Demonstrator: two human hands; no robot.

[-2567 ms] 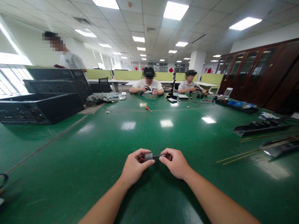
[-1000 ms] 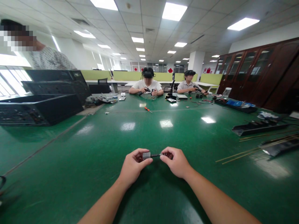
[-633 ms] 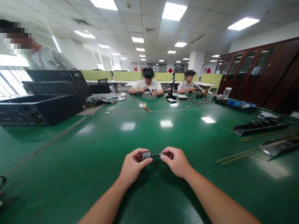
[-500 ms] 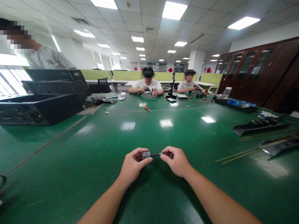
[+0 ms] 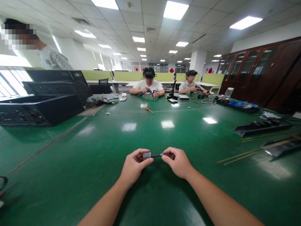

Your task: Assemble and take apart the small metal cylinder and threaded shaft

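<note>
Between my two hands lies a grey metal cylinder (image 5: pixel 147 155) with a thin dark stem (image 5: pixel 156 155) reaching out to the right; its exact kind I cannot make out. My left hand (image 5: pixel 133 168) is closed on the cylinder, thumb in front and fingers behind. The right end of the stem, where a small metallic tip (image 5: pixel 162 154) shows, is pinched by my right hand (image 5: pixel 178 164). A dark ridged bit is partly hidden among the right fingers. The piece is held nearly level, just over the green tabletop (image 5: pixel 150 135).
Black computer cases (image 5: pixel 47 106) stand at the left. An orange screwdriver (image 5: pixel 149 110) lies farther up the table. Thin brass-coloured rods (image 5: pixel 244 157) and black metal trays (image 5: pixel 261 127) are at the right. Two people (image 5: pixel 150 84) sit opposite; another person (image 5: pixel 54 61) is behind the cases.
My hands and the piece between them have hardly moved. Behind the computer cases, the person at the left has shifted a little to the right.
</note>
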